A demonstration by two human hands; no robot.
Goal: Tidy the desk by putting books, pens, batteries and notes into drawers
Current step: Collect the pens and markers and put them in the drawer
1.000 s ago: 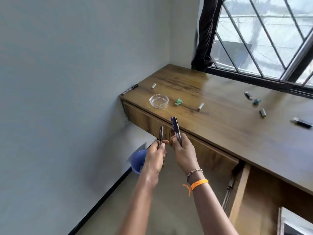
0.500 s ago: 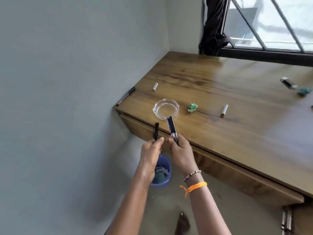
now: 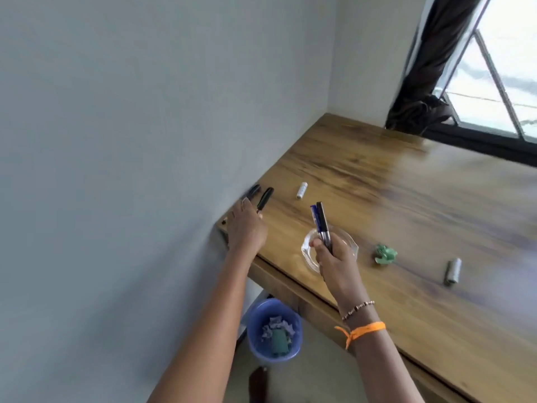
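Observation:
My left hand (image 3: pixel 247 228) grips a black pen (image 3: pixel 265 199) at the desk's left corner. Its fingertips reach another black pen (image 3: pixel 253 191) that lies along the wall. My right hand (image 3: pixel 334 257) holds a blue pen and a black pen (image 3: pixel 321 225) upright, above a glass ashtray (image 3: pixel 308 248). On the wooden desk (image 3: pixel 406 205) lie a white battery (image 3: pixel 301 190), a grey battery (image 3: pixel 452 271) and a crumpled green note (image 3: pixel 385 254). A shut drawer front (image 3: pixel 290 286) runs under the desk edge.
A blue bin (image 3: pixel 255 338) with crumpled paper stands on the floor under the desk corner. The grey wall (image 3: pixel 145 141) bounds the desk on the left. A dark curtain (image 3: pixel 430 82) and a window (image 3: pixel 499 82) are at the back right.
My left hand has moved forward and left with its black pen, from beside the right hand to the pen by the wall. The view has shifted closer to the desk's left corner.

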